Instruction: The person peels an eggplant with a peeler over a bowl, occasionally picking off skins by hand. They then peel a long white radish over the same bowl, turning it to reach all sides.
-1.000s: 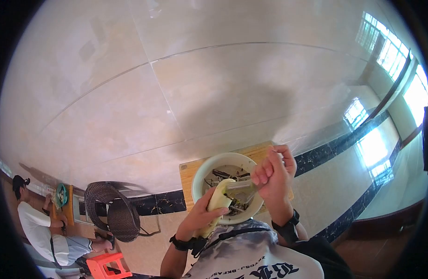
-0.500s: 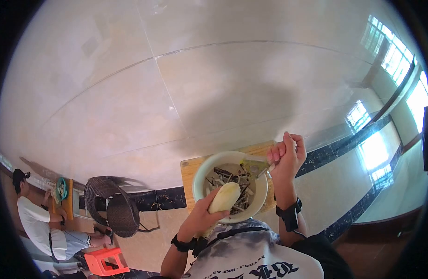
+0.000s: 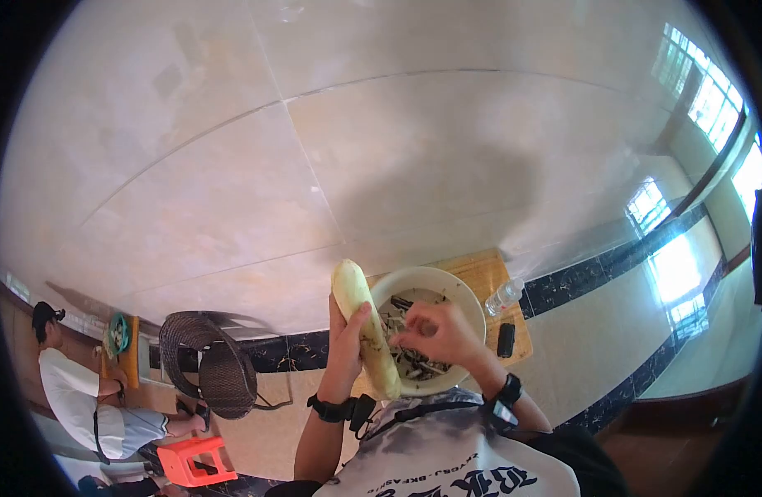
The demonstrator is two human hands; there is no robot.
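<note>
Gourd (image 3: 376,348) looks firm, perhaps slick, best gripped mid-length; left hand (image 3: 341,344) clasps it, right hand (image 3: 440,334) half-curls, hold unclear.

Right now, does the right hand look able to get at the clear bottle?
Probably yes: only the rim of the bowl seems to lie between the right hand and the clear bottle. Whether that hand holds something, I cannot tell.

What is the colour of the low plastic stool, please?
The stool is bright orange-red, best seen in the head view.
</note>
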